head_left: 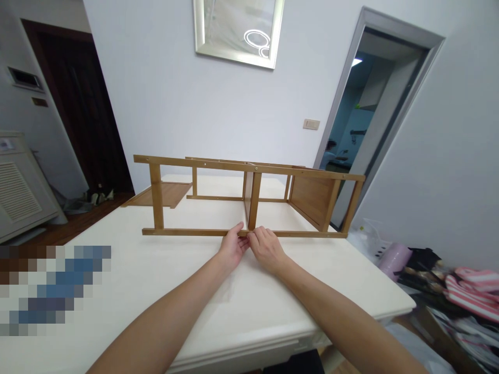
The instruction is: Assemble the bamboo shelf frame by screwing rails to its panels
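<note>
A wooden shelf frame [195, 232] lies on its side across the white table [343, 280], with two panels fitted between its side rails. At the middle of the near lower rail, my left hand [233, 248] wraps round the wood, thumb above and fingers below. Beside it, my right hand [267, 248] is closed at the foot of the middle crosspiece [254, 200], fingers bent against the rail. Whatever its fingertips pinch is hidden. A loose wooden panel [166, 194] rests flat on the table, behind the frame's left end.
Behind the table stands a wall with a framed mirror [236, 61] and a light switch [311, 124]. An open doorway is at right, where a blurred person shows. Right of the table lie a pink roll [394, 259] and striped cloth [473, 291]. A pixelated patch covers the table's left.
</note>
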`<state>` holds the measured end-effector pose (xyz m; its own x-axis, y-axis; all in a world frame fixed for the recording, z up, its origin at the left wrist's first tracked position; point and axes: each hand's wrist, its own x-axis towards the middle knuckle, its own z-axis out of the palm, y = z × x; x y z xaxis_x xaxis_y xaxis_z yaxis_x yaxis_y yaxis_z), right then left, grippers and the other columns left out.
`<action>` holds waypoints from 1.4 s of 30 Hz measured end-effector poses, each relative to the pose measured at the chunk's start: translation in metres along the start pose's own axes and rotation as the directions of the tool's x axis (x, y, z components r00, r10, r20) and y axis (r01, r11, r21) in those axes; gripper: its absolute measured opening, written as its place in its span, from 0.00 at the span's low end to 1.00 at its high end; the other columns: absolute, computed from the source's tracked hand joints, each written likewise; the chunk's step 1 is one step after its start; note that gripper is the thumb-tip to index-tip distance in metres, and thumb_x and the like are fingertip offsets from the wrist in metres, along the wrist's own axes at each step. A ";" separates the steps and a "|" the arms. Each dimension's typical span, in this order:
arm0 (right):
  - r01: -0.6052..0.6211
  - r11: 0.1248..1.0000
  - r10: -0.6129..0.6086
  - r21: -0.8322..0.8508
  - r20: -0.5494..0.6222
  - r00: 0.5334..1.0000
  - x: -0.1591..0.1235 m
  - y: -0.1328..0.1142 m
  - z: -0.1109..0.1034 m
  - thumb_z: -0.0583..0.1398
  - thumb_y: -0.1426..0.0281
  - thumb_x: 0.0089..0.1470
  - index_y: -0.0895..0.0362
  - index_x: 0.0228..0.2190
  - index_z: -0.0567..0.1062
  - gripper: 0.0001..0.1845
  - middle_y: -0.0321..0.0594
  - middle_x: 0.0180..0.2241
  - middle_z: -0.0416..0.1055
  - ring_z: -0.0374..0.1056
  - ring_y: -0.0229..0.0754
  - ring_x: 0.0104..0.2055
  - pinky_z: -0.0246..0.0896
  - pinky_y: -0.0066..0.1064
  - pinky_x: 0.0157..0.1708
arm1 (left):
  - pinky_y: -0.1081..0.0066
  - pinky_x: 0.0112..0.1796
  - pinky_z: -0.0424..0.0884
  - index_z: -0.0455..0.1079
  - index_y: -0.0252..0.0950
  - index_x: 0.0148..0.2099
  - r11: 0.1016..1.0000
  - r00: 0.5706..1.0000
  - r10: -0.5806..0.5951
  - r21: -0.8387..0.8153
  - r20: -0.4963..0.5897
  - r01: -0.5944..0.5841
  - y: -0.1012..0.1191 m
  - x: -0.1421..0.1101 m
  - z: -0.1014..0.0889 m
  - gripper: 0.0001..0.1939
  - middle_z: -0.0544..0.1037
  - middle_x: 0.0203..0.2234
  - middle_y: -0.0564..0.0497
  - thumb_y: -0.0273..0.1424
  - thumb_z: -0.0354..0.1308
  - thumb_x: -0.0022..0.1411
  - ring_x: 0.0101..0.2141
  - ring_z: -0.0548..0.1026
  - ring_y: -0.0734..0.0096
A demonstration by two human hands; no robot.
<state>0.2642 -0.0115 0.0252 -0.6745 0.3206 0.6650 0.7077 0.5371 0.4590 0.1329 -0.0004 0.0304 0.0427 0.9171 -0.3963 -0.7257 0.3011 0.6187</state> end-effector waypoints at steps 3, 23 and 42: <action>-0.008 1.000 0.009 -0.022 0.015 1.000 0.000 -0.001 0.003 0.49 0.77 0.60 0.59 0.30 0.68 0.10 0.42 0.28 0.61 0.52 0.43 0.30 0.45 0.35 0.31 | 0.73 0.29 0.73 0.68 0.33 0.33 1.000 1.000 -0.004 0.000 -0.009 0.004 0.000 0.000 0.001 0.07 0.74 0.22 0.48 0.32 0.61 0.59 0.24 0.75 0.71; -0.267 0.963 0.266 0.030 0.022 0.964 -0.004 0.011 0.006 0.54 0.66 0.61 0.58 0.32 0.69 0.09 0.44 0.32 0.64 0.55 0.46 0.35 0.47 0.36 0.35 | 0.69 0.36 0.78 0.70 0.28 0.40 0.999 0.999 0.042 -0.020 0.009 -0.042 0.004 0.003 -0.004 0.11 0.80 0.31 0.39 0.33 0.58 0.63 0.30 0.80 0.66; -0.380 0.925 0.371 -0.002 0.224 0.901 -0.009 0.015 0.010 0.53 0.64 0.62 0.58 0.34 0.69 0.10 0.45 0.33 0.66 0.58 0.46 0.36 0.46 0.35 0.36 | 0.69 0.37 0.78 0.65 0.28 0.44 0.999 0.996 0.037 0.002 -0.081 -0.037 0.001 0.010 -0.006 0.07 0.78 0.33 0.37 0.23 0.54 0.62 0.36 0.80 0.62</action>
<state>0.2784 0.0021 0.0203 -0.3927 0.6625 0.6378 0.9114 0.3733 0.1733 0.1283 0.0074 0.0236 -0.0399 0.9037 -0.4262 -0.7255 0.2671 0.6343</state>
